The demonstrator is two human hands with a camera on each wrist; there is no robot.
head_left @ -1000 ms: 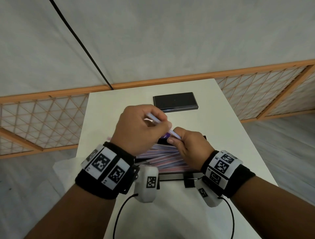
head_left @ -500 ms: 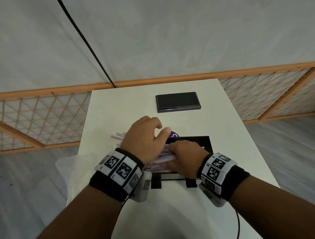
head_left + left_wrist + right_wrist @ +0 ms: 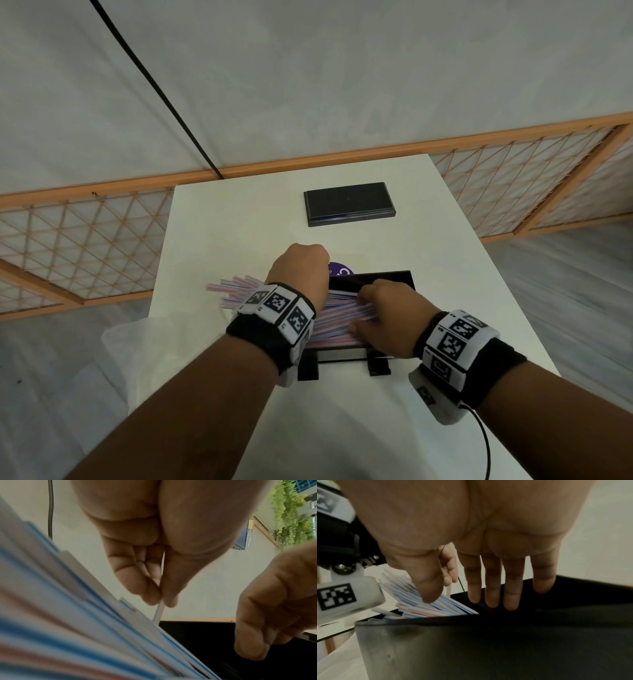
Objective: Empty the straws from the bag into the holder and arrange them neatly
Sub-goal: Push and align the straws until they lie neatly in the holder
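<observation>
A pile of pink and blue striped straws [image 3: 342, 315] lies lengthwise in the black holder [image 3: 383, 275], their ends sticking out past its left side [image 3: 233, 291]. My left hand [image 3: 298, 270] hovers over the holder's back left and pinches a single pale straw [image 3: 158, 613] between thumb and fingertips, its lower end at the pile [image 3: 68, 628]. My right hand [image 3: 387, 315] rests on the pile. Its fingers [image 3: 493, 588] reach straight down into the holder [image 3: 488, 649] and the thumb touches the straws [image 3: 423, 609]. A white bag [image 3: 116, 339] lies crumpled at the table's left edge.
A flat black lid [image 3: 349, 204] lies at the far middle of the white table [image 3: 342, 428]. A purple round label [image 3: 340, 269] peeks out behind the holder. An orange lattice fence [image 3: 85, 240] runs behind the table, and a black cable [image 3: 154, 85] hangs at the back left.
Both hands held one straw raised above the holder. They have come down; the right hand has let go of it and now rests on the pile, while the left still pinches it.
</observation>
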